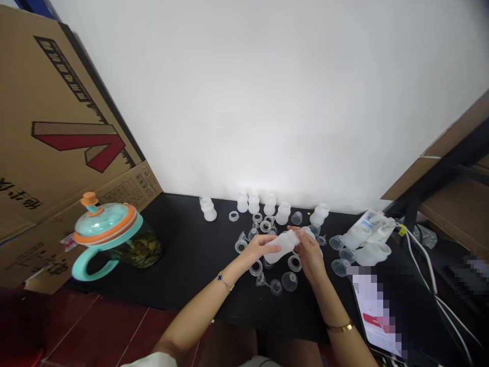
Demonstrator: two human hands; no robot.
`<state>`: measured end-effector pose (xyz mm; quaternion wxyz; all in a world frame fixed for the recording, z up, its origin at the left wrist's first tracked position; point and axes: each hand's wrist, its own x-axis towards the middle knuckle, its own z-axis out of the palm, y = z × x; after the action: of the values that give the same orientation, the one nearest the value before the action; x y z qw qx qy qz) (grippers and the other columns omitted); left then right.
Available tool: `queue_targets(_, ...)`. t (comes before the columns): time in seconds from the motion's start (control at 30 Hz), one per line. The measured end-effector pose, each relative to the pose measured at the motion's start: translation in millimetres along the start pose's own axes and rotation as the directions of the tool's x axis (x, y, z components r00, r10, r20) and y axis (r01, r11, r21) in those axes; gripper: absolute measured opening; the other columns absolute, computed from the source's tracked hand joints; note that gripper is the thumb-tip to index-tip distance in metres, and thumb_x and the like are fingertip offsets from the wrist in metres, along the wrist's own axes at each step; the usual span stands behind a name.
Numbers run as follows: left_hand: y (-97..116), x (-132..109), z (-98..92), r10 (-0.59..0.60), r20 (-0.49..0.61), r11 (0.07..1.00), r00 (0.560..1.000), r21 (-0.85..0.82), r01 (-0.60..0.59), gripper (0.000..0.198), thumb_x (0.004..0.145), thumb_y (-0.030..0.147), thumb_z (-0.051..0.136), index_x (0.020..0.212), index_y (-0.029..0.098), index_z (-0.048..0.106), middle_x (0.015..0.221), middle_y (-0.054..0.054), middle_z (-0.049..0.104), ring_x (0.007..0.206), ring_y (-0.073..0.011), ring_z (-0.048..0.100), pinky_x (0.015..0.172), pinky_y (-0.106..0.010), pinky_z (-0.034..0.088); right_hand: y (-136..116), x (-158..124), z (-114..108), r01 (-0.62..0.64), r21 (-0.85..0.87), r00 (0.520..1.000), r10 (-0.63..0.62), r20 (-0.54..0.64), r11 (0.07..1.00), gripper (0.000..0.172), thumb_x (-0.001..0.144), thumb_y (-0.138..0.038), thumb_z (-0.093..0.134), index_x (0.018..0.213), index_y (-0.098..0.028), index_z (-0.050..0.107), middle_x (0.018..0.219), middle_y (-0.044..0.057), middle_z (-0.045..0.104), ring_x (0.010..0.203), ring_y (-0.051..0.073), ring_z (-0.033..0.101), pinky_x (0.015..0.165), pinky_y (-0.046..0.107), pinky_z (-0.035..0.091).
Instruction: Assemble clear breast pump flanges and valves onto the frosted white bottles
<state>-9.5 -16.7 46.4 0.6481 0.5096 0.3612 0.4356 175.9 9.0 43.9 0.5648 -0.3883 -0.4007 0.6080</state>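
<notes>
My left hand (256, 248) grips the lower body of a frosted plastic baby bottle (280, 246), which lies tilted across the space between my hands. My right hand (310, 255) holds the bottle's neck end with its fingers, and a second piece is partly hidden behind those fingers. Around and under my hands lie several clear plastic rings (294, 263) and small clear funnel-shaped cups (289, 281). Several more frosted bottles (283, 213) stand upright in a row behind my hands.
A black table (198, 270) holds everything. To the left stand a glass jar with a teal and orange lid and handle (110, 239) and large cardboard sheets (57, 127). To the right are grouped bottles and cups (367, 244), a phone (376, 311) and white cables (424, 265).
</notes>
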Motion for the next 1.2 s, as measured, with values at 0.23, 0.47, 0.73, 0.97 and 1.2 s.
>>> queue_targets(0.23, -0.1, -0.3, 1.1, 0.054, -0.012, 0.997, 0.998, 0.064, -0.053, 0.050, 0.074, 0.042, 0.081, 0.115, 0.015, 0.074, 0.095, -0.007, 0.075, 0.080, -0.0202, 0.066, 0.070, -0.026, 0.047, -1.5, -0.5, 0.1, 0.003, -0.014, 1.000, -0.003, -0.018, 1.000, 0.037, 0.070, -0.054, 0.081, 0.089, -0.022, 0.081, 0.110, 0.010, 0.073, 0.081, 0.022, 0.063, 0.058, 0.030, 0.046)
queue_targets(0.47, 0.4, -1.7, 2.8, 0.105, -0.031, 0.984, 0.994, 0.146, -0.099, 0.052, 0.075, 0.042, 0.079, 0.120, 0.016, 0.073, 0.104, -0.008, 0.075, 0.089, -0.0252, 0.069, 0.077, -0.030, 0.052, -2.2, 0.3, 0.6, -0.004, -0.017, 0.999, 0.003, -0.038, 1.000, 0.035, 0.069, -0.052, 0.081, 0.086, -0.022, 0.081, 0.112, 0.009, 0.073, 0.083, 0.022, 0.063, 0.057, 0.029, 0.046)
queue_targets(0.73, -0.3, -2.4, 5.7, 0.156, -0.083, 0.963, 0.984, 0.233, -0.133, 0.049, 0.076, 0.040, 0.079, 0.118, 0.015, 0.073, 0.110, -0.009, 0.075, 0.096, -0.0278, 0.069, 0.082, -0.032, 0.054, -0.2, 2.2, -1.9, -0.005, -0.047, 0.999, 0.003, -0.049, 0.999, 0.032, 0.070, -0.052, 0.079, 0.084, -0.024, 0.081, 0.112, 0.008, 0.073, 0.082, 0.022, 0.063, 0.056, 0.028, 0.046)
queue_targets(0.97, 0.2, -3.2, 7.7, 0.202, -0.103, 0.938, 0.974, 0.306, -0.162, 0.051, 0.076, 0.039, 0.078, 0.119, 0.014, 0.072, 0.115, -0.010, 0.074, 0.102, -0.0292, 0.068, 0.086, -0.033, 0.053, -3.3, 0.4, 0.1, 0.004, -0.038, 0.998, -0.007, -0.059, 0.999, 0.033, 0.069, -0.051, 0.080, 0.084, -0.022, 0.081, 0.110, 0.009, 0.073, 0.079, 0.021, 0.063, 0.054, 0.027, 0.045)
queue_targets(1.2, -2.3, -2.2, 7.1, 0.228, -0.126, 0.915, 0.965, 0.367, -0.168, 0.052, 0.076, 0.041, 0.078, 0.120, 0.015, 0.072, 0.116, -0.009, 0.073, 0.105, -0.0297, 0.067, 0.090, -0.035, 0.053, -2.3, 0.3, -0.3, 0.010, -0.034, 0.998, -0.012, -0.061, 0.999, 0.030, 0.070, -0.049, 0.080, 0.084, -0.022, 0.081, 0.107, 0.007, 0.073, 0.076, 0.019, 0.060, 0.051, 0.026, 0.042)
